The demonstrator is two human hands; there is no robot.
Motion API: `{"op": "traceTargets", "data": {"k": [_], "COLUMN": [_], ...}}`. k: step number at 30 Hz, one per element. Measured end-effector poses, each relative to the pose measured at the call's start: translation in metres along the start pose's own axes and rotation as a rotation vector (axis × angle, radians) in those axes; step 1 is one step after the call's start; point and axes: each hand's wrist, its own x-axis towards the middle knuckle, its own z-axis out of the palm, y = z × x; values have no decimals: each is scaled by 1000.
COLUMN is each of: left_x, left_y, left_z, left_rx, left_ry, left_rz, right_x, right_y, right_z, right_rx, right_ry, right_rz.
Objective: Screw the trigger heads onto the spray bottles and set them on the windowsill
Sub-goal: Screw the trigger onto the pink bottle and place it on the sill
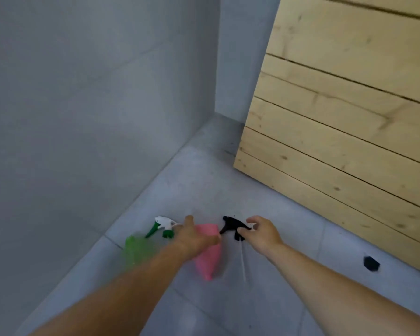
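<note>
A pink spray bottle (207, 259) lies on the grey tiled floor without a head, and my left hand (194, 237) closes over its upper part. A black trigger head (232, 226) lies just right of it, its thin dip tube (243, 260) trailing toward me; the fingers of my right hand (261, 230) pinch its rear end. Left of the pink bottle lies a green bottle (137, 248), partly hidden behind my left forearm. A white-and-green trigger head (164, 226) rests on the floor beside it.
A grey wall (83, 117) rises at the left and meets the floor in a corner. A pale wooden plank panel (349, 117) leans at the right. A small black object (371, 263) lies on the floor near the panel's base.
</note>
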Motion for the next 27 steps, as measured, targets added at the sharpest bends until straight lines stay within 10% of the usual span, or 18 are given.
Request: {"op": "traceTargets", "data": {"k": [27], "left_x": [14], "left_y": [-5], "left_z": [-6], "left_rx": [-481], "left_ry": [-239], "left_rz": [-61], "right_x": [28], "right_y": [1], "right_z": [-4], "right_rx": [178], "right_ry": [-72], "right_rz": [135]}}
